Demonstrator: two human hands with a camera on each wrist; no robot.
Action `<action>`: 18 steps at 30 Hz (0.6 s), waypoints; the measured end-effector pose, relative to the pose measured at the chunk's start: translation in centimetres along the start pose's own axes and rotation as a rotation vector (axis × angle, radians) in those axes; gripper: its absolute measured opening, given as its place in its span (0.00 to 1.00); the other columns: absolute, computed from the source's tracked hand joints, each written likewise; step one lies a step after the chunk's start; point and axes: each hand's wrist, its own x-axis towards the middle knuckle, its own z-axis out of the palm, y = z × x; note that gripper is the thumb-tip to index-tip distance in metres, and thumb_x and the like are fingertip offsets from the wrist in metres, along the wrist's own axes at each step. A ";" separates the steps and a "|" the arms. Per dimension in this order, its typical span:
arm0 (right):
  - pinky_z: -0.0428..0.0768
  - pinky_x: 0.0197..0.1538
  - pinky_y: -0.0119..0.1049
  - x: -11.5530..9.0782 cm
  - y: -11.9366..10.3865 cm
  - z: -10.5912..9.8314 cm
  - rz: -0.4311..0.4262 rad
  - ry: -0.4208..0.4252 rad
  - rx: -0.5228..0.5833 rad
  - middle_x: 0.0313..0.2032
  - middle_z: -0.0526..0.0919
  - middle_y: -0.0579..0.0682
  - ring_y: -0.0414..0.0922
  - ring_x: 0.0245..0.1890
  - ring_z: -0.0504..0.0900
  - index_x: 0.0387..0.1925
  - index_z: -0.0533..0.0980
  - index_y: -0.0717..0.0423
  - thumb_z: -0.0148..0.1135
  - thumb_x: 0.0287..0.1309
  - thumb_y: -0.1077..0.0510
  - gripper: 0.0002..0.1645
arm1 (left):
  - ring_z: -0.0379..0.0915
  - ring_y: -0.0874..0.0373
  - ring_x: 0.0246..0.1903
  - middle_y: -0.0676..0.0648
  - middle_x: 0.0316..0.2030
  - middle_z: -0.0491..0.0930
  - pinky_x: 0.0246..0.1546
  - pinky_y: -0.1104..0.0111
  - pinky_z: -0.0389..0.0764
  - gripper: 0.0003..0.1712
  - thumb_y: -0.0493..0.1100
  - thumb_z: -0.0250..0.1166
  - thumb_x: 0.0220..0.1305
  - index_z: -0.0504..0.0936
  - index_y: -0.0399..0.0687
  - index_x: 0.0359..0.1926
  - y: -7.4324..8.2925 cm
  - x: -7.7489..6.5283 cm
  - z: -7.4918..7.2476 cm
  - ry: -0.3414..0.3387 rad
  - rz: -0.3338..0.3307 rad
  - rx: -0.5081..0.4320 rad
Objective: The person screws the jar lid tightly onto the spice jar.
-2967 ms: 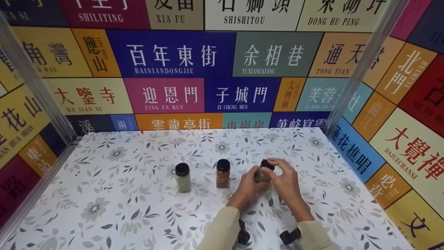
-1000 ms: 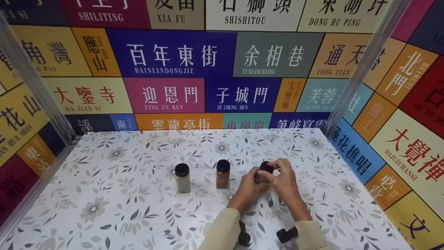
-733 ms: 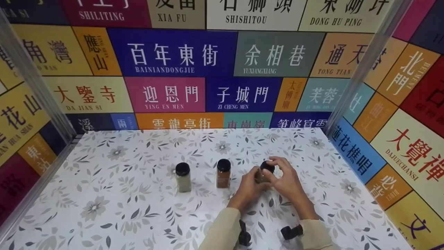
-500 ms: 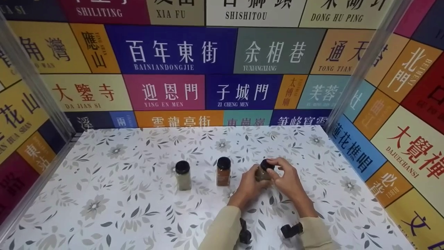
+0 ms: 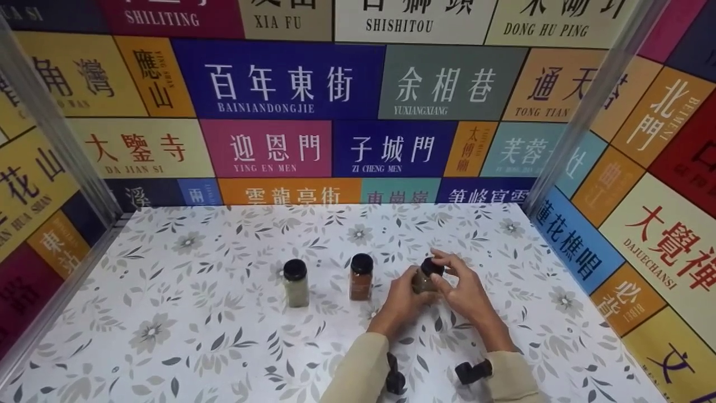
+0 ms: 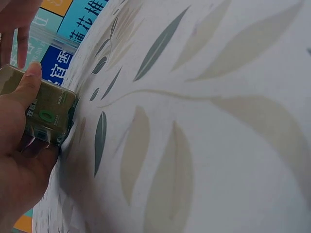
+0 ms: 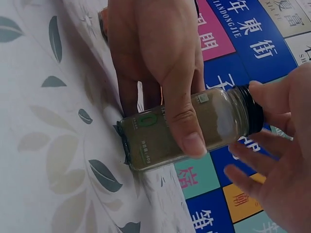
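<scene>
In the head view my left hand (image 5: 400,305) grips the body of a small clear spice jar (image 5: 424,284) of brownish-green powder. The right wrist view shows that jar (image 7: 155,141) with a pale label and green mark, its base against the tabletop, my left thumb lying across it. My right hand (image 5: 467,294) is at its top, pinching the black cap (image 7: 255,114) between thumb and forefinger; the other fingers spread loosely beneath. The cap sits on the jar's neck. In the left wrist view the jar's cap end is out of frame.
Two more black-capped spice jars stand upright to the left: one with reddish-brown powder (image 5: 361,280), one with pale green powder (image 5: 296,285). The table (image 5: 196,296) has a floral cover. Printed panels (image 5: 279,78) enclose its back and sides.
The left hand keeps its hold on the jar. The right fingers shift back and forth around the cap in small turns. The other two jars stay put; the head view tilts slightly.
</scene>
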 end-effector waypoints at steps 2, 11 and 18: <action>0.76 0.66 0.46 0.0 0.0 0.1 0.002 -0.001 0.033 0.64 0.79 0.54 0.54 0.65 0.77 0.52 0.79 0.58 0.62 0.63 0.69 0.16 | 0.76 0.64 0.44 0.51 0.45 0.84 0.46 0.71 0.76 0.22 0.45 0.73 0.60 0.77 0.54 0.55 0.0 0.0 0.0 0.004 0.009 0.000; 0.82 0.58 0.42 0.2 -0.5 1.1 0.051 0.159 -0.012 0.49 0.81 0.56 0.53 0.51 0.83 0.44 0.82 0.58 0.74 0.52 0.64 0.16 | 0.73 0.66 0.37 0.51 0.42 0.83 0.40 0.75 0.75 0.22 0.47 0.73 0.60 0.77 0.52 0.53 0.1 -0.2 -0.1 0.018 0.065 0.014; 0.83 0.53 0.51 0.2 -0.4 1.4 0.096 0.181 -0.056 0.45 0.77 0.55 0.52 0.47 0.82 0.44 0.81 0.58 0.78 0.48 0.57 0.21 | 0.76 0.66 0.39 0.47 0.48 0.85 0.41 0.75 0.77 0.23 0.44 0.72 0.60 0.77 0.51 0.55 -0.1 -0.2 0.0 0.026 0.076 0.019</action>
